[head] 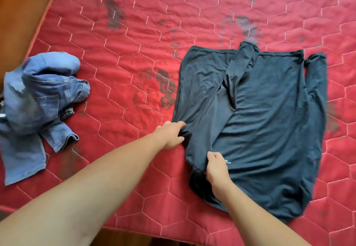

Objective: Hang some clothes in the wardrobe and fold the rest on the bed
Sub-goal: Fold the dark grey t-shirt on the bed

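From the head camera, a bed (134,39) with a red quilted cover, stitched in pale hexagons and blotched with dark marks, fills nearly the whole view. A dark shirt (265,122) lies spread mostly flat on the right half of the bed. One long sleeve (238,68) is folded across its middle and runs toward the far side, and a second flap of cloth juts out at the far right corner. The left hand (171,135) is at the shirt's left edge, with its fingers curled in and pinching a fold of the cloth there. The right hand (216,166) is nearer and just to the right of it, knuckles up and fingers bent, gripping bunched fabric at the shirt's near left part. A small white label (227,162) shows just beside its fingers. Both bare forearms reach in from the near edge. Well apart from the shirt, at the left edge of the bed, blue jeans (38,99) lie in a crumpled heap with one leg trailing toward the near side. A brown wooden surface (21,5) shows beyond the bed's far left corner.
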Demonstrator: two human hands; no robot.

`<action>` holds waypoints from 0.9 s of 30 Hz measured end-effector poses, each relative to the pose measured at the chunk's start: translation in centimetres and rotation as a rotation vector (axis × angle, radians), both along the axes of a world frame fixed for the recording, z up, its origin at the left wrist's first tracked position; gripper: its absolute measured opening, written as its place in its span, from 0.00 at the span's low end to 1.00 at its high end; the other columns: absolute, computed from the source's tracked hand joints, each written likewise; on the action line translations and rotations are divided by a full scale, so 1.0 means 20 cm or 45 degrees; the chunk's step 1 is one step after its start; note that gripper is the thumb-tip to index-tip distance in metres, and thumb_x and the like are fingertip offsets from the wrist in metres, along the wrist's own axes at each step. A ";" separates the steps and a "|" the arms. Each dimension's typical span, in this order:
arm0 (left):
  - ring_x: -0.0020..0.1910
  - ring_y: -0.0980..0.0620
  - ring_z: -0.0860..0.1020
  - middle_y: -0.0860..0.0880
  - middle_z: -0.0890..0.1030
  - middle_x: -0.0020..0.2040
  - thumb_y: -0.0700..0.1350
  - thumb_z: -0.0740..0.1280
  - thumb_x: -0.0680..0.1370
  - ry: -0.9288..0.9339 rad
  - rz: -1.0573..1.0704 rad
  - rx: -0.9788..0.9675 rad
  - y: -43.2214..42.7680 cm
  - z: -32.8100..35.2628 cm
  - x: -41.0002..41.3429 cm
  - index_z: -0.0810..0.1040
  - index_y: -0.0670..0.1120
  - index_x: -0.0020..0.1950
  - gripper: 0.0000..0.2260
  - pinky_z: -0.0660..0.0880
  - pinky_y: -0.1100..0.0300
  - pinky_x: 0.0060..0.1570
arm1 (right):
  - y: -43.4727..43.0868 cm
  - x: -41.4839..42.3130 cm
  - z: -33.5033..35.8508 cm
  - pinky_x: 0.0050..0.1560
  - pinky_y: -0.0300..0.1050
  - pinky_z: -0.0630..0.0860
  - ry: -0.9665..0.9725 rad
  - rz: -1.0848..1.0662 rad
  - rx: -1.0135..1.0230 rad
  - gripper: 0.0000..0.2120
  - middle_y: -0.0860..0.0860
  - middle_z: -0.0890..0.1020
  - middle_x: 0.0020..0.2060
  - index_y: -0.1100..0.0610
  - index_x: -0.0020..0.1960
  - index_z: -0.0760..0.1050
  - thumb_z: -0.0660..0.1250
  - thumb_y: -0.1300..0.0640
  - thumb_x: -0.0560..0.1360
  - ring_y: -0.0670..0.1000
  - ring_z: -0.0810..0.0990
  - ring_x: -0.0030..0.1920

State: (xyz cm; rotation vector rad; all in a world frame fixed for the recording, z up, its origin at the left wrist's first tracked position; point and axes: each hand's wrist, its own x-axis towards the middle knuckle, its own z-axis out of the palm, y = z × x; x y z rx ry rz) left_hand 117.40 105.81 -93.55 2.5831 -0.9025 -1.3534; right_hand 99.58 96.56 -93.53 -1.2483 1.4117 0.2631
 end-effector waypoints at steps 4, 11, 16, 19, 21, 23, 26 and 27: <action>0.72 0.42 0.63 0.47 0.69 0.72 0.54 0.63 0.81 -0.144 -0.061 0.011 0.05 0.01 -0.09 0.58 0.56 0.80 0.28 0.66 0.41 0.65 | 0.03 -0.07 0.03 0.37 0.49 0.62 -0.040 0.329 -0.237 0.21 0.49 0.66 0.30 0.54 0.35 0.60 0.65 0.47 0.80 0.53 0.66 0.36; 0.71 0.41 0.68 0.47 0.72 0.71 0.56 0.62 0.81 -0.094 0.112 -0.101 0.07 -0.01 -0.08 0.61 0.55 0.78 0.26 0.68 0.43 0.68 | 0.06 -0.10 0.07 0.45 0.52 0.66 -0.114 0.029 -0.351 0.14 0.52 0.71 0.35 0.57 0.37 0.63 0.60 0.58 0.81 0.54 0.68 0.40; 0.58 0.42 0.78 0.45 0.82 0.54 0.49 0.63 0.83 0.014 0.158 -0.217 -0.02 -0.07 0.04 0.79 0.48 0.58 0.09 0.71 0.56 0.55 | 0.09 -0.06 0.06 0.32 0.41 0.62 -0.198 -0.113 -0.212 0.11 0.51 0.66 0.34 0.55 0.39 0.64 0.61 0.63 0.78 0.49 0.62 0.34; 0.59 0.44 0.75 0.50 0.76 0.49 0.50 0.64 0.82 -0.008 -0.027 -0.113 0.01 -0.08 0.11 0.79 0.55 0.52 0.04 0.72 0.50 0.60 | 0.14 -0.10 0.04 0.33 0.44 0.60 -0.160 0.139 -0.175 0.16 0.48 0.63 0.32 0.52 0.36 0.59 0.63 0.63 0.77 0.48 0.62 0.34; 0.61 0.46 0.69 0.49 0.72 0.53 0.52 0.64 0.81 -0.141 -0.272 0.035 0.07 -0.06 0.13 0.79 0.58 0.54 0.05 0.69 0.45 0.58 | 0.17 -0.12 0.03 0.37 0.50 0.63 -0.035 0.468 -0.175 0.15 0.49 0.64 0.31 0.53 0.35 0.60 0.63 0.60 0.75 0.52 0.66 0.36; 0.61 0.44 0.69 0.48 0.69 0.53 0.50 0.63 0.81 -0.257 -0.530 0.106 0.14 -0.05 0.15 0.79 0.58 0.56 0.07 0.68 0.47 0.54 | 0.21 -0.13 0.03 0.41 0.52 0.65 0.136 0.857 -0.219 0.13 0.52 0.71 0.33 0.55 0.35 0.61 0.61 0.57 0.76 0.57 0.72 0.41; 0.60 0.42 0.72 0.48 0.68 0.52 0.44 0.62 0.80 -0.304 -0.661 0.192 0.17 -0.05 0.15 0.79 0.56 0.57 0.10 0.68 0.49 0.50 | 0.24 -0.12 0.04 0.52 0.52 0.71 0.335 1.146 -0.253 0.08 0.60 0.78 0.52 0.56 0.43 0.70 0.57 0.54 0.77 0.63 0.75 0.57; 0.60 0.42 0.72 0.47 0.70 0.54 0.44 0.62 0.80 -0.279 -0.626 0.220 0.16 -0.05 0.15 0.79 0.56 0.58 0.11 0.70 0.48 0.52 | 0.24 -0.10 0.04 0.57 0.53 0.71 0.396 1.167 -0.227 0.10 0.61 0.77 0.57 0.58 0.49 0.74 0.57 0.54 0.78 0.64 0.74 0.61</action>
